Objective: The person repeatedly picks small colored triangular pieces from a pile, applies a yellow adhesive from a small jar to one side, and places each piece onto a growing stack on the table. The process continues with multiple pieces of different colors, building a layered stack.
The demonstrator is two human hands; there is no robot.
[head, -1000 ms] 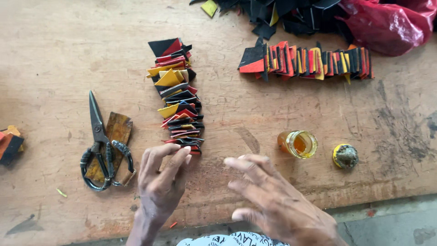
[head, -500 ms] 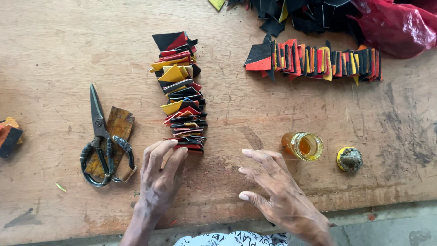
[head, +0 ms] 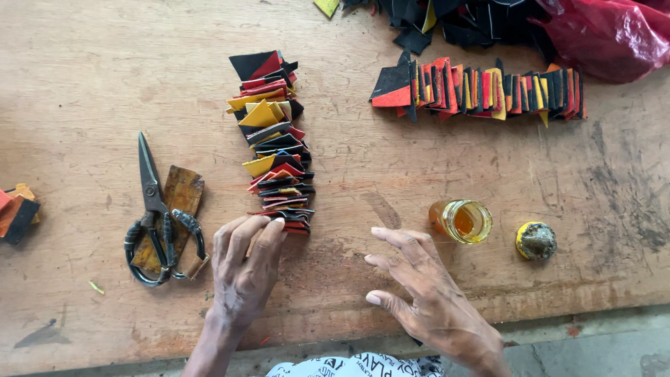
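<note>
**Two bare hands at the near end of a row of coloured pieces on a wooden table**

Closest to the camera, two hands are laid palm down on a worn wooden table (head: 84, 84). The left hand (head: 244, 269) is spread flat with its fingers loosely together; nothing is gripped in it, and its fingertips are placed against the near end of a row of stacked pieces (head: 276, 143). The right hand (head: 426, 293) is seen with fingers open and fanned out toward the left; nothing is held, and bare wood lies beneath it.

Just left of the left hand, a pair of dark scissors (head: 155, 209) is laid closed, blades pointing away, on top of a brown, stained scrap (head: 183, 192). At the far left edge, a small pile of orange and black pieces (head: 17, 209) is partly cut off by the frame.

Just beyond the right hand, a small open glass jar (head: 462, 220) of amber liquid is set upright, with its round lid (head: 536, 241) placed beside it on the right.

The row of stacked pieces, in black, red and yellow, runs from the left hand's fingertips away up the table. Farther off, a second row of similar pieces (head: 481, 89) is laid crosswise. At the far edge, a loose heap of black scraps (head: 460, 21) is seen beside a red plastic bag (head: 607, 35).
</note>
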